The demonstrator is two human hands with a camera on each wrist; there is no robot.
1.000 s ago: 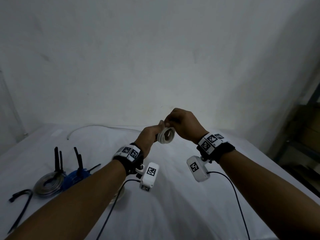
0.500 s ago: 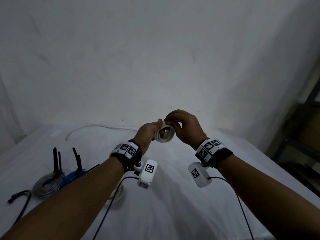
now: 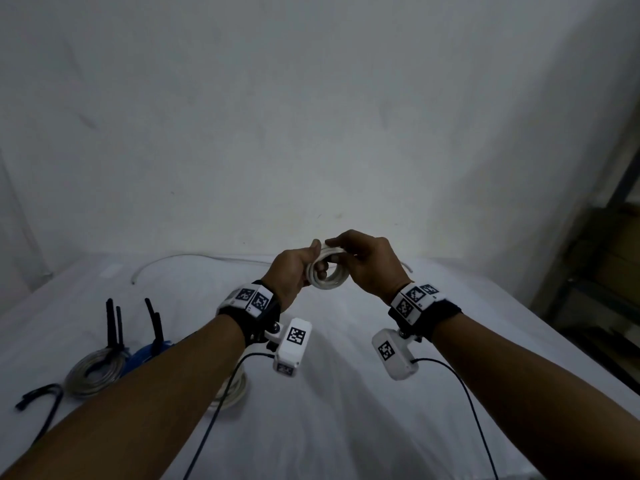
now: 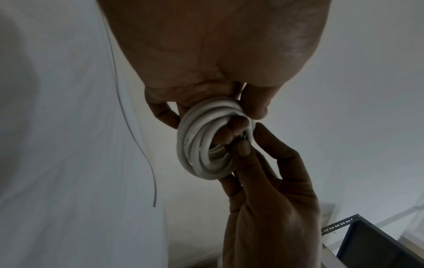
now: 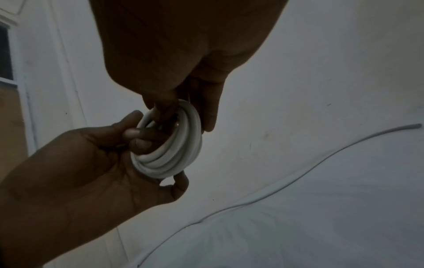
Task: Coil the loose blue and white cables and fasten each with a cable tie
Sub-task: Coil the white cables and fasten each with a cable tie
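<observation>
Both hands, left hand (image 3: 294, 271) and right hand (image 3: 367, 265), gripped the white cable coil (image 3: 327, 273) in mid-air; wrist views alone showed fingers (image 4: 236, 130) hooked through it. At 8 o'clock, the blue coil (image 3: 145, 353) lay half hidden behind the forearm.

Dim room, plain white wall (image 3: 311, 116), possibly metal shelving (image 3: 595, 258) at right

Bare forearms, no sleeves. Each wrist wears a black strap (image 3: 445, 311) topped with white square-coded marker blocks (image 3: 252, 297); beneath hangs a white camera box (image 3: 291, 346) trailing a thin black cable (image 3: 471, 403).
</observation>
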